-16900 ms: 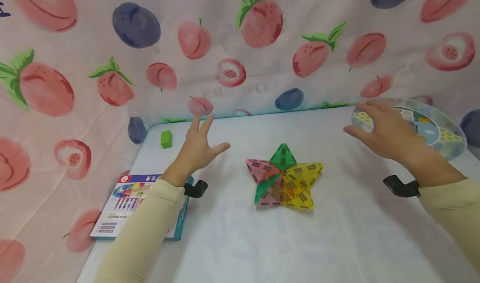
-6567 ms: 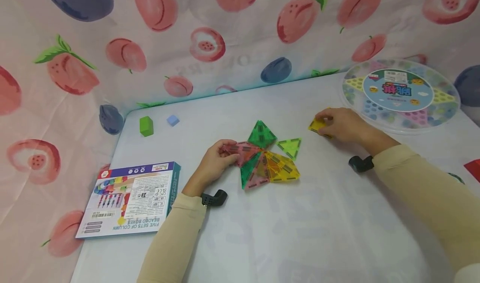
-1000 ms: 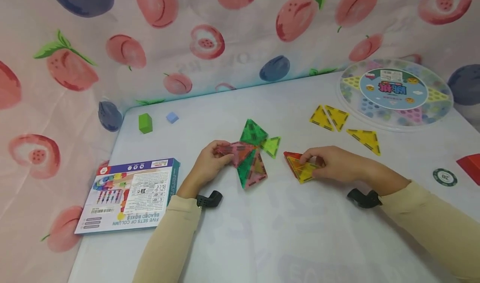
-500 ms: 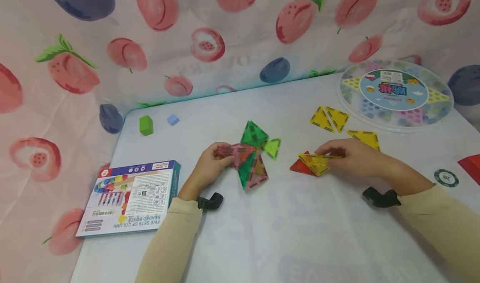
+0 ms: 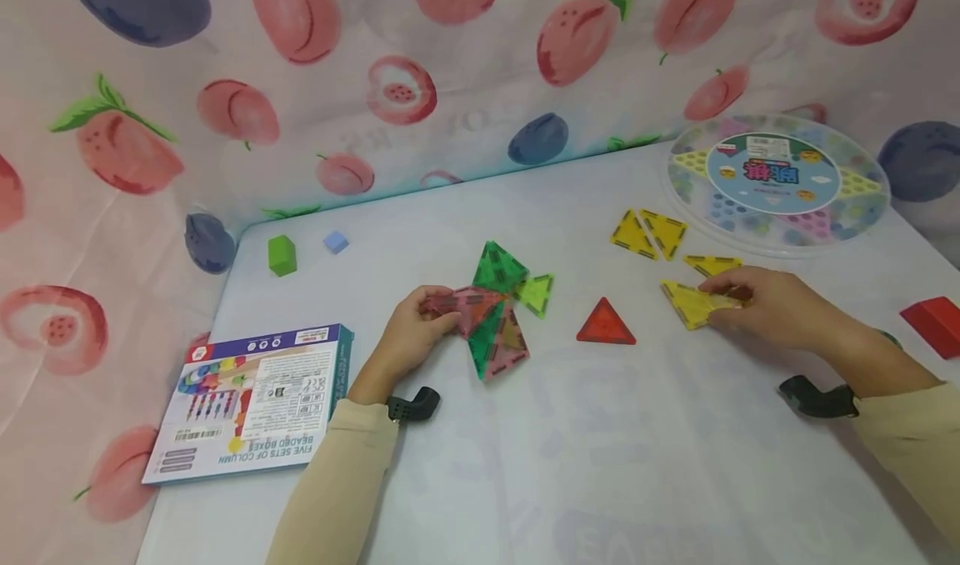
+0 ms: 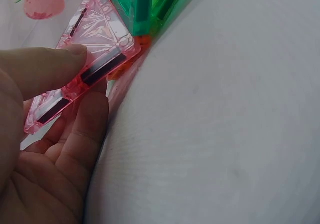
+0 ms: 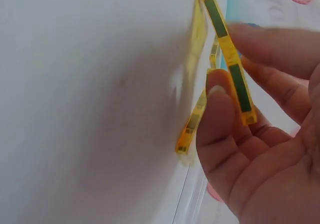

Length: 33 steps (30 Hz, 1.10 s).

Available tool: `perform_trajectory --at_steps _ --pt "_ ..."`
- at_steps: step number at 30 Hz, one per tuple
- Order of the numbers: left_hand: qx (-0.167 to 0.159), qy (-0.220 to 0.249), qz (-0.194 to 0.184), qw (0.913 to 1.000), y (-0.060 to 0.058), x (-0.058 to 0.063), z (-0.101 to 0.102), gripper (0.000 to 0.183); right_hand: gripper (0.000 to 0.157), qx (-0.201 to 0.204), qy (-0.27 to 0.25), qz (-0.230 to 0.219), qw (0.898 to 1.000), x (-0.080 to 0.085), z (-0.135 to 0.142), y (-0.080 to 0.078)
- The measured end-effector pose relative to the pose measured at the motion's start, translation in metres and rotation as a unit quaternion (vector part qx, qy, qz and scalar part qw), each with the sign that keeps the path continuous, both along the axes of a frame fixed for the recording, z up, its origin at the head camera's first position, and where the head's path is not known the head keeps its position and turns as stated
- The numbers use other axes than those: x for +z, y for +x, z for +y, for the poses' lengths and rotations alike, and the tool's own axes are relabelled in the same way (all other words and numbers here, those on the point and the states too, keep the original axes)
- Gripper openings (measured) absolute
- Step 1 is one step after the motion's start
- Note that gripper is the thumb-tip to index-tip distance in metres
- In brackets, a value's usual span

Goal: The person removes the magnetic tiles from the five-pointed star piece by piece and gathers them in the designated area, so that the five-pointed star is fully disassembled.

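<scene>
My left hand point(image 5: 416, 327) pinches a pink triangular magnetic tile point(image 6: 100, 29) between thumb and fingers. That tile is part of a partly dismantled star point(image 5: 498, 352), with green and pink points joined to it. A small light-green triangle tile point(image 5: 536, 292) touches its right side. On the right, a yellow triangle tile point(image 5: 684, 302) is pinched by my right hand point(image 5: 783, 311); in the right wrist view its magnet-lined edge point(image 7: 230, 54) faces the camera. Between the hands a red triangle tile point(image 5: 606, 323) lies flat. Behind the right hand are further loose yellow triangle tiles point(image 5: 633, 234).
A beaded-set box point(image 5: 247, 398) lies at the left. Behind it stand a green block point(image 5: 282, 255) and a small blue block point(image 5: 336, 242). A round clear game board point(image 5: 851, 223) occupies the back right, and a red block point(image 5: 933, 325) sits at the right edge.
The star was whole at first; its yellow tiles now lie apart. In the last second the right hand has parted the yellow tile from the red one and moved right with it.
</scene>
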<state>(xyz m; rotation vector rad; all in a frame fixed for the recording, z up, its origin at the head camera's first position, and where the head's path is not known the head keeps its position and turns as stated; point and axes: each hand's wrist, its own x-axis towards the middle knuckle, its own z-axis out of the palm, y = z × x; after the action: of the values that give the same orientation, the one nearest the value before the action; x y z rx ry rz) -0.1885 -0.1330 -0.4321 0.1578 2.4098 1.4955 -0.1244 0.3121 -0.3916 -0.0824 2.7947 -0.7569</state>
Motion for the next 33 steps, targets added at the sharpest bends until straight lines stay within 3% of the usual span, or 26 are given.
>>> perform_trajectory --at_steps 3,8,27,33 --pt "0.000 0.005 0.004 1.0000 0.000 0.001 0.001 0.037 0.058 0.005 0.014 -0.008 1.000 -0.001 0.001 0.001" --pt "-0.002 0.009 0.010 0.9999 0.001 0.001 0.001 0.038 0.061 0.001 0.038 0.000 0.999 -0.003 0.001 0.000" --pt "-0.001 0.006 0.011 0.9999 0.000 -0.002 0.001 0.037 0.054 -0.023 0.054 0.001 0.998 -0.004 -0.003 -0.005" --pt "-0.001 0.001 0.018 0.9998 0.000 -0.002 0.000 0.036 0.047 0.020 0.039 0.025 0.999 0.009 -0.025 -0.004"
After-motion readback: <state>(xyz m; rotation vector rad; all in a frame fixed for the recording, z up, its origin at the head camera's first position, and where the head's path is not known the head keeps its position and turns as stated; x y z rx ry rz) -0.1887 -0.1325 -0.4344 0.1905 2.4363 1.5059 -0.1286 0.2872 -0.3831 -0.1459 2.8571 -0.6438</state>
